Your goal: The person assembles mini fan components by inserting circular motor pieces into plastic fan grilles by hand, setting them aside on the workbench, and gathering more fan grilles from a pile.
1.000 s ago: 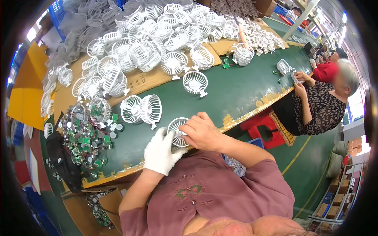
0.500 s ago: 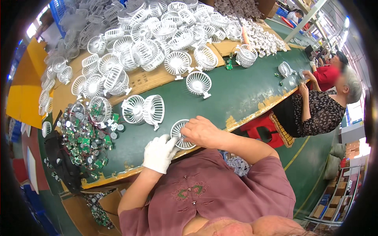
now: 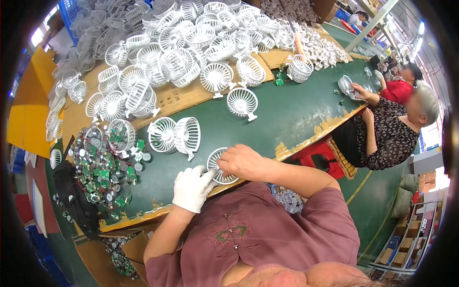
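A round white plastic fan guard (image 3: 228, 179) lies at the table's front edge, its slatted side partly covered by my hands. My left hand (image 3: 192, 187), in a white glove, has its thumb and fingers closed on the left rim of this guard. Bare, my right hand (image 3: 241, 161) reaches over the guard from the right, fingers bent and pinched together at its middle. Whatever the right fingertips hold is hidden under them. Just beyond sit two more guards, one facing up (image 3: 162, 134) and one on its side (image 3: 187, 136), touching each other.
Left of my hands is a heap of green circuit boards with small motors and wires (image 3: 103, 165). A large pile of white guards (image 3: 181, 52) covers cardboard (image 3: 179, 98) at the back. One guard (image 3: 242, 102) stands alone mid-table. Co-workers sit at the right, one in a patterned top (image 3: 389, 136).
My right hand has shifted slightly left and down over the guard; my left hand keeps its hold. At the right, the co-worker's hand has moved onto a white guard.
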Action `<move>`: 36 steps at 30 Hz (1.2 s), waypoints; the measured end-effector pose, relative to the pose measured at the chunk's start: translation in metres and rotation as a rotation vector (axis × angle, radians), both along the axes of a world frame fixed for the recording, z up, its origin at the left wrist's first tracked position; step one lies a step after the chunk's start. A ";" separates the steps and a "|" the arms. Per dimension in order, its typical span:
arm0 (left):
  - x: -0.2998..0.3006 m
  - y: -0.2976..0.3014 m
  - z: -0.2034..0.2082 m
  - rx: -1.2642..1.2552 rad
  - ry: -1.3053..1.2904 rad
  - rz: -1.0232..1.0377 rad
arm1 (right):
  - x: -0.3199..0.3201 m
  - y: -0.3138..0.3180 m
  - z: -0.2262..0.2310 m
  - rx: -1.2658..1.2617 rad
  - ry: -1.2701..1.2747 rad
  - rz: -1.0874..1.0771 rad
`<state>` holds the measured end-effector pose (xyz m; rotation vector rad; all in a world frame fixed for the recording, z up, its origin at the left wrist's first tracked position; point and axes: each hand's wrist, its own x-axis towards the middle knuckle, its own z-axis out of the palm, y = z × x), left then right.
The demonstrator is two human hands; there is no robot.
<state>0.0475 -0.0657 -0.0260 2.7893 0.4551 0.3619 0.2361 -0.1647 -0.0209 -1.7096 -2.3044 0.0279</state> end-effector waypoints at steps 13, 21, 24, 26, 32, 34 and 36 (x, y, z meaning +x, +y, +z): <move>-0.003 0.000 -0.001 -0.115 -0.175 -0.048 | 0.004 -0.014 -0.008 -0.016 0.010 -0.164; -0.030 0.013 0.005 -0.139 -0.293 0.045 | 0.152 -0.071 0.000 0.222 -0.432 -0.721; -0.033 0.017 0.005 -0.119 -0.306 0.110 | 0.141 -0.052 0.013 0.386 -0.178 -0.696; -0.036 0.022 0.010 -0.194 -0.273 0.193 | 0.102 -0.024 0.014 0.409 -0.108 -0.454; -0.037 0.069 0.010 -0.161 -0.364 0.465 | -0.007 0.042 -0.013 0.319 0.114 -0.095; -0.029 0.089 0.010 -0.073 -0.364 0.519 | -0.017 0.061 -0.022 0.330 0.137 -0.098; -0.029 0.103 0.018 0.091 -0.126 0.535 | -0.017 0.074 -0.034 0.318 0.105 -0.075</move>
